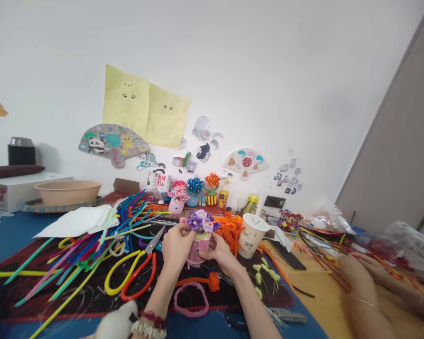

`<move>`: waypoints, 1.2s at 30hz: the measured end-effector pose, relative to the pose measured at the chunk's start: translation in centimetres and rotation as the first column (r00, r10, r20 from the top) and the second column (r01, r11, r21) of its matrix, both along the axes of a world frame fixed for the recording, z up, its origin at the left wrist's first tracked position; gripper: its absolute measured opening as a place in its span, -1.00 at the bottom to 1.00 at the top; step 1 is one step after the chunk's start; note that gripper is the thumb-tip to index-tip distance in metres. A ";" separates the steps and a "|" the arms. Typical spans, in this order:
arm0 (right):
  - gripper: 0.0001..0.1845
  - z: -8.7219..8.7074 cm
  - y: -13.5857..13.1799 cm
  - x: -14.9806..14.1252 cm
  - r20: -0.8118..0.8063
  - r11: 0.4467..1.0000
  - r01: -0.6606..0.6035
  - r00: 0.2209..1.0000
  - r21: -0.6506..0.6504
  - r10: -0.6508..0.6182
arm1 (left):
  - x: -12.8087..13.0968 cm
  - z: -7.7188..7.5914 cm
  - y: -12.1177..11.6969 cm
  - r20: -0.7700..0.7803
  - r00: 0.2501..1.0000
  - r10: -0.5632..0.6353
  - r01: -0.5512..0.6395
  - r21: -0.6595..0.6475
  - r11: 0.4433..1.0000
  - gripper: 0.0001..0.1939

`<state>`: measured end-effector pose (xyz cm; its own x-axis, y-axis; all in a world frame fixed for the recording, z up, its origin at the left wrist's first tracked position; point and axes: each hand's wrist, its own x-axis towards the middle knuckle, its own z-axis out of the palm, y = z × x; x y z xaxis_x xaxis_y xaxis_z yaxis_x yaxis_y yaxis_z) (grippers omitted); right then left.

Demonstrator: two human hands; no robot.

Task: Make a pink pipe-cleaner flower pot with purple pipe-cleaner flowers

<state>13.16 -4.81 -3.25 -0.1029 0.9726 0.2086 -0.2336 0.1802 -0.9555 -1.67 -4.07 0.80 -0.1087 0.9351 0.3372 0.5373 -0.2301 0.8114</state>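
Between my two hands stands a small pink fuzzy pipe-cleaner flowerpot (195,252) topped with purple flowers (199,219). My left hand (176,246) pinches at the flowers' left edge and the pot's upper side. From the other side, my right hand (219,254) wraps its fingers round the pot. A pair of scissors (151,249) with red and yellow handles lies left of my left hand. Below the pot are a pink fuzzy ring (191,314) and an orange pipe-cleaner flower (214,281). Orange pipe-cleaner pieces (229,230) are heaped behind my right hand.
Colourful pipe cleaners (88,254) spread across the left side. A paper cup (252,235) with a straw stands at right. Finished flowerpots (194,193) line the wall beside a yellow bottle (224,194). At far right, another person's hands (360,278) handle thin strips.
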 end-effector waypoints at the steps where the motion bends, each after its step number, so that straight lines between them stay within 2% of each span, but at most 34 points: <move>1: -0.26 0.0 0.0 0.0 0.001 1.000 0.001 1.000 -0.001 -0.001 | -0.1 -0.1 0.0 0.004 1.000 -0.001 0.001 0.001 1.000 -0.80; 16: -0.23 -0.4 0.2 0.2 -0.012 0.999 0.040 0.999 -0.002 -0.040 | -0.3 -0.5 -0.2 0.112 0.992 -0.052 0.048 0.042 0.998 -0.80; 23: -0.28 -0.1 0.1 0.3 -0.011 0.999 0.053 0.999 -0.003 -0.053 | -1.0 -0.7 -0.4 0.156 0.988 -0.004 0.000 0.030 1.000 -0.73; 30: -0.28 0.1 0.0 0.3 -0.037 0.999 0.043 0.998 -0.011 -0.043 | -0.9 -0.9 -0.2 0.181 0.983 -0.027 0.015 0.064 0.998 -0.73; 33: -0.25 -0.1 0.0 0.2 -0.047 1.000 0.019 0.999 0.000 -0.019 | -0.7 -0.5 -0.6 0.122 0.992 -0.039 0.033 0.050 0.998 -0.70; 36: -0.27 -0.2 -0.1 0.2 -0.047 1.000 -0.003 0.999 0.009 0.004 | -0.4 -0.1 -1.0 0.030 1.000 0.001 -0.001 0.026 1.000 -0.70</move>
